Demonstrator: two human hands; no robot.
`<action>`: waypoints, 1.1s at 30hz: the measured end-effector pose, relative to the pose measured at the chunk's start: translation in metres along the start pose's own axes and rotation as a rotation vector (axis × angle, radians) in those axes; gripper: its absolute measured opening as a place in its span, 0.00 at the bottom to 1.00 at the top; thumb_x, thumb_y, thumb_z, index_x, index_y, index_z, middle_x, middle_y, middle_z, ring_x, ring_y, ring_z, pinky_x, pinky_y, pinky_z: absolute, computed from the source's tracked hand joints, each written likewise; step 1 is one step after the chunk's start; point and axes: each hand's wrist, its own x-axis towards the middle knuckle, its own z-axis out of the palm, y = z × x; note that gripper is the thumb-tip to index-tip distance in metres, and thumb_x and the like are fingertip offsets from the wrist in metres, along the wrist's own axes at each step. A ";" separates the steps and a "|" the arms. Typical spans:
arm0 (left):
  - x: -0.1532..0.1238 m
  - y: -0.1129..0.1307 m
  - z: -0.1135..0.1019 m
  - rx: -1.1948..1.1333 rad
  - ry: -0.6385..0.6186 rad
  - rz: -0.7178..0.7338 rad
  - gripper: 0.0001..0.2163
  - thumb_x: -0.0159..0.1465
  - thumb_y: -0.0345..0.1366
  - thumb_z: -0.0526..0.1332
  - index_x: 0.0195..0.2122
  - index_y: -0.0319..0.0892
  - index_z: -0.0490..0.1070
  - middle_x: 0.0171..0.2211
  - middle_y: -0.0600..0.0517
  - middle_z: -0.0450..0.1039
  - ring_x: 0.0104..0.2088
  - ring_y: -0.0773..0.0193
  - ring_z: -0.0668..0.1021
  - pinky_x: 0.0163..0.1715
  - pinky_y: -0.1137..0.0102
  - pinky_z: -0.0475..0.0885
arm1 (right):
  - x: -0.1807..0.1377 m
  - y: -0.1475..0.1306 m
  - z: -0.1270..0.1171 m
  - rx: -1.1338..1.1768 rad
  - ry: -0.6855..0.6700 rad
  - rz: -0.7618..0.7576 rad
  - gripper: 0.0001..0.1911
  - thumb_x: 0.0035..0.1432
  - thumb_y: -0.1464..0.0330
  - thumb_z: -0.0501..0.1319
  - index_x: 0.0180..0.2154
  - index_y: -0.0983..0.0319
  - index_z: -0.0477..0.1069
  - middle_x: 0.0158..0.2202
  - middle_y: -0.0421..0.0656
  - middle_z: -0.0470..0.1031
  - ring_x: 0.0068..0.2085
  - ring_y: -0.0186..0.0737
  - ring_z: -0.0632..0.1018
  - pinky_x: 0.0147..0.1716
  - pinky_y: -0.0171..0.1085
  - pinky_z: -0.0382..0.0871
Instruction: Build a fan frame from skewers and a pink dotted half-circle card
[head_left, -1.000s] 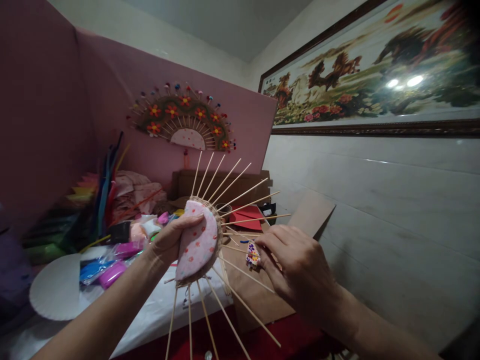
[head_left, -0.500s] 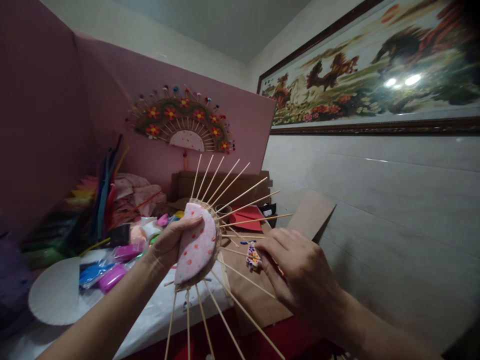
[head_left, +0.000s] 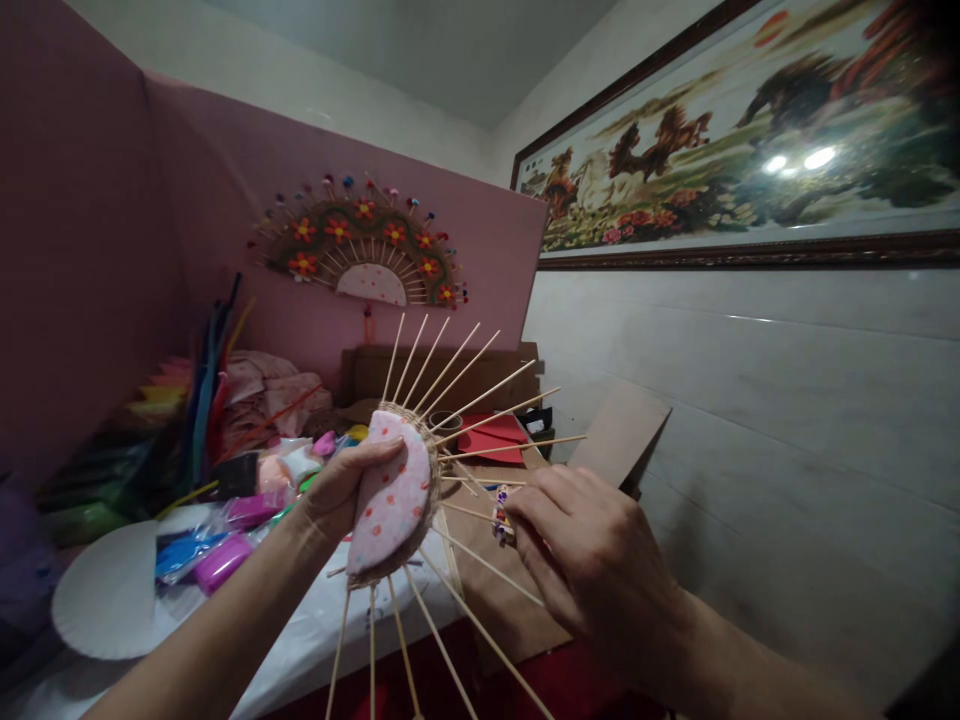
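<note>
My left hand (head_left: 341, 490) grips a half-round padded piece (head_left: 390, 500), covered in pale pink cloth with red-orange dots. Its thumb lies across the cloth face. Braided twine (head_left: 435, 480) edges the curve, and thin wooden sticks (head_left: 469, 340) fan out from it. My right hand (head_left: 585, 540) is closed in a pinch at the outer ends of the right-hand sticks. What its fingertips hold is hidden. A small flower-patterned thing (head_left: 503, 515) shows just left of these fingertips; whether they touch it I cannot tell.
A flower-decorated fan (head_left: 375, 240) is on the pink panel behind. Bagged coloured material (head_left: 225, 560) and a white half disc (head_left: 105, 590) lie at left. Red paper (head_left: 491, 438), a tape roll (head_left: 446, 422) and cardboard (head_left: 517, 590) are beyond the sticks. A framed horse picture (head_left: 735, 150) hangs right.
The half-round piece has shifted very slightly down and left with my left hand. My right hand has moved slightly lower, still pinched, and covers more of the flower-patterned thing.
</note>
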 end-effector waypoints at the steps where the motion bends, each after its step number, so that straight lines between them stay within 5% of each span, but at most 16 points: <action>1: 0.000 0.000 0.000 0.003 0.003 -0.002 0.05 0.53 0.28 0.61 0.28 0.31 0.74 0.25 0.42 0.78 0.25 0.56 0.79 0.27 0.67 0.76 | 0.000 0.000 0.000 0.000 -0.003 -0.001 0.08 0.56 0.74 0.53 0.31 0.64 0.70 0.28 0.44 0.69 0.32 0.39 0.67 0.32 0.38 0.57; 33: 0.001 -0.002 0.001 0.023 0.035 0.010 0.05 0.54 0.26 0.60 0.29 0.31 0.74 0.26 0.41 0.78 0.25 0.55 0.79 0.28 0.64 0.76 | -0.002 -0.007 0.011 -0.040 -0.108 -0.029 0.10 0.57 0.71 0.50 0.25 0.62 0.64 0.25 0.42 0.66 0.28 0.38 0.63 0.29 0.38 0.49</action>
